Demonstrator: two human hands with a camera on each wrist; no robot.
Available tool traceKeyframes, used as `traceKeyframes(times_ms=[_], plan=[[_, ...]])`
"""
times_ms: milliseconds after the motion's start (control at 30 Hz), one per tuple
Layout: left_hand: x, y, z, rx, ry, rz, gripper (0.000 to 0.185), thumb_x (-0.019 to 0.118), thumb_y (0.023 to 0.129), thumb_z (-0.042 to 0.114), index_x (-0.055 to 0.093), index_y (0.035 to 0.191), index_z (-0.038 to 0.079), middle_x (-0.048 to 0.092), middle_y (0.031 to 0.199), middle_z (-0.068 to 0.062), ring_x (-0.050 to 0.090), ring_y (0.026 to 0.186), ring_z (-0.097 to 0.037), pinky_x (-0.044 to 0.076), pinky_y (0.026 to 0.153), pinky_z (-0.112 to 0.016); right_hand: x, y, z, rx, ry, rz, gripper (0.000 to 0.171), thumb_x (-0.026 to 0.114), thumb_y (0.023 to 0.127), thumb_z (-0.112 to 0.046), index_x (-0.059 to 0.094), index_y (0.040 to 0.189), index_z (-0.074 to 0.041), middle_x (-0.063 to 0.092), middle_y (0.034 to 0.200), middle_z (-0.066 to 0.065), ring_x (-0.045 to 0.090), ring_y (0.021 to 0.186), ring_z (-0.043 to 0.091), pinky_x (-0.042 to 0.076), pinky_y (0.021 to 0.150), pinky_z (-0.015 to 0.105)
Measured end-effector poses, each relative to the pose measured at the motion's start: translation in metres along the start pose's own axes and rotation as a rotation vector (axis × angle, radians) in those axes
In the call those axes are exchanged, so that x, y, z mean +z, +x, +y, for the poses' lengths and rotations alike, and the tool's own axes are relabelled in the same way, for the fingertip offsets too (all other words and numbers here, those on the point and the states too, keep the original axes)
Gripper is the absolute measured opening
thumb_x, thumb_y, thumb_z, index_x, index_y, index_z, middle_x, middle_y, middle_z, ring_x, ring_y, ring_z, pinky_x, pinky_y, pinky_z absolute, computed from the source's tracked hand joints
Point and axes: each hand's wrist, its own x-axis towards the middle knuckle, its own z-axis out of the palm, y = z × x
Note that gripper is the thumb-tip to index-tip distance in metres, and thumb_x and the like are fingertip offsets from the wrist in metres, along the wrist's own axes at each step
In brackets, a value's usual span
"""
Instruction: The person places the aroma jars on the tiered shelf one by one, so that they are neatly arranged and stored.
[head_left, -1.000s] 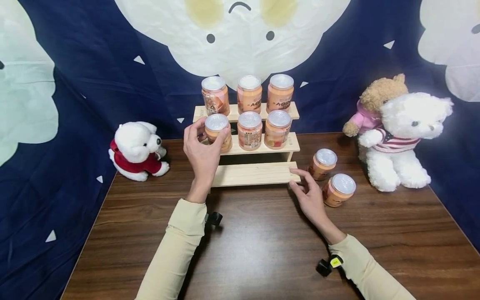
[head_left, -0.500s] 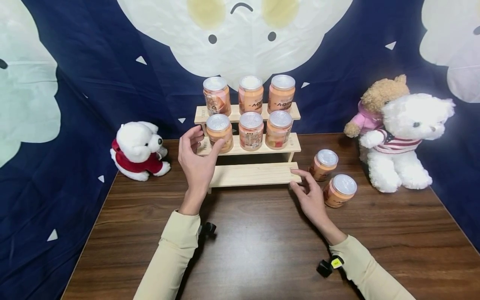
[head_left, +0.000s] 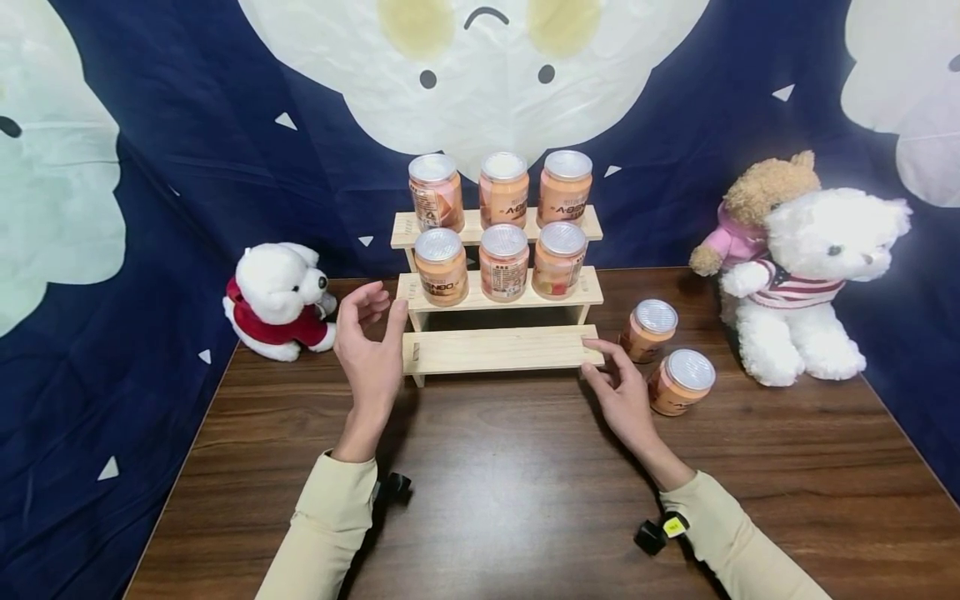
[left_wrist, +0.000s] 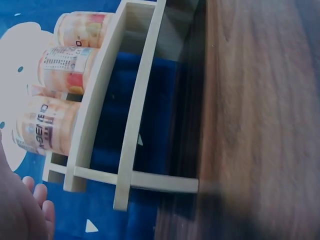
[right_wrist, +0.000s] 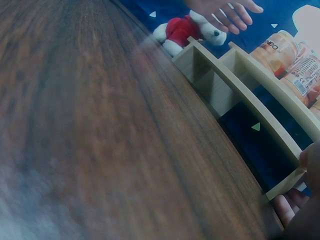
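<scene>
A three-tier wooden display rack (head_left: pixel 502 350) stands on the table. Several orange cans with silver lids fill its upper two tiers, three on each, and the bottom board is bare. My left hand (head_left: pixel 369 358) hovers to the left of the rack, fingers loosely bent and holding nothing. Nearest to it on the middle tier is the left can (head_left: pixel 442 279), apart from the fingers. At the rack's right end, my right hand (head_left: pixel 622 396) pinches the bottom board; the right wrist view has its thumb (right_wrist: pixel 311 162) and fingers on either side of that end.
Two more cans, one farther back (head_left: pixel 649 332) and one nearer (head_left: pixel 681 383), stand on the table (head_left: pixel 495 500) beside my right hand. A white plush bear in red (head_left: pixel 277 300) sits at left; a white bear (head_left: pixel 798 292) and a brown bear (head_left: pixel 765 187) sit at right.
My left hand has let go of the left can on the middle tier and drawn back to the left and toward me. The can stays on the tier. My right hand keeps its place.
</scene>
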Motion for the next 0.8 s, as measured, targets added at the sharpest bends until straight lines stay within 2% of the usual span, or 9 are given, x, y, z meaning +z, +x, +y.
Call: traceKeyframes(times_ms=[233, 333, 533, 700, 800], plan=[[-0.011, -0.007, 0.018, -0.054, 0.029, -0.008, 0.032, 0.074, 0.100, -0.005, 0.065, 0.127, -0.019, 0.067, 0.119, -0.039, 0.063, 0.111, -0.046, 0.049, 0.096, -0.033, 0.000, -0.001, -0.001, -0.003, -0.006, 0.005, 0.035, 0.071, 0.104, 0.005, 0.069, 0.140, 0.002, 0.071, 0.132, 0.024, 0.070, 0.090, 0.004, 0.055, 0.081, 0.013], [-0.016, -0.011, 0.007, -0.081, 0.045, -0.018, 0.033, 0.076, 0.100, -0.003, 0.066, 0.129, -0.016, 0.068, 0.121, -0.037, 0.063, 0.111, -0.045, 0.048, 0.095, -0.032, 0.000, 0.000, -0.001, -0.005, -0.008, 0.003, 0.036, 0.071, 0.104, 0.006, 0.069, 0.140, 0.002, 0.071, 0.133, 0.024, 0.069, 0.091, 0.002, 0.054, 0.081, 0.013], [-0.027, -0.019, -0.026, -0.154, 0.093, -0.083, 0.035, 0.081, 0.101, 0.009, 0.071, 0.133, -0.003, 0.072, 0.126, -0.023, 0.067, 0.112, -0.028, 0.051, 0.097, -0.034, -0.001, 0.000, 0.000, -0.002, -0.009, 0.000, 0.037, 0.071, 0.104, 0.006, 0.068, 0.141, 0.002, 0.071, 0.135, 0.025, 0.067, 0.093, 0.001, 0.054, 0.083, 0.013], [-0.033, -0.024, -0.038, -0.245, 0.042, -0.093, 0.025, 0.077, 0.105, 0.010, 0.075, 0.126, -0.003, 0.076, 0.121, -0.017, 0.069, 0.106, -0.012, 0.054, 0.095, -0.023, 0.000, 0.001, 0.000, 0.012, -0.006, -0.006, 0.037, 0.070, 0.105, 0.005, 0.068, 0.141, 0.001, 0.070, 0.137, 0.025, 0.068, 0.093, 0.001, 0.054, 0.084, 0.013], [-0.034, -0.027, -0.042, -0.305, 0.002, -0.085, 0.023, 0.073, 0.107, 0.009, 0.076, 0.124, -0.005, 0.076, 0.113, -0.004, 0.069, 0.100, -0.006, 0.052, 0.090, -0.017, 0.000, 0.001, 0.000, 0.014, -0.004, -0.004, 0.037, 0.071, 0.104, 0.006, 0.068, 0.141, 0.001, 0.070, 0.138, 0.024, 0.069, 0.092, 0.002, 0.054, 0.083, 0.013]])
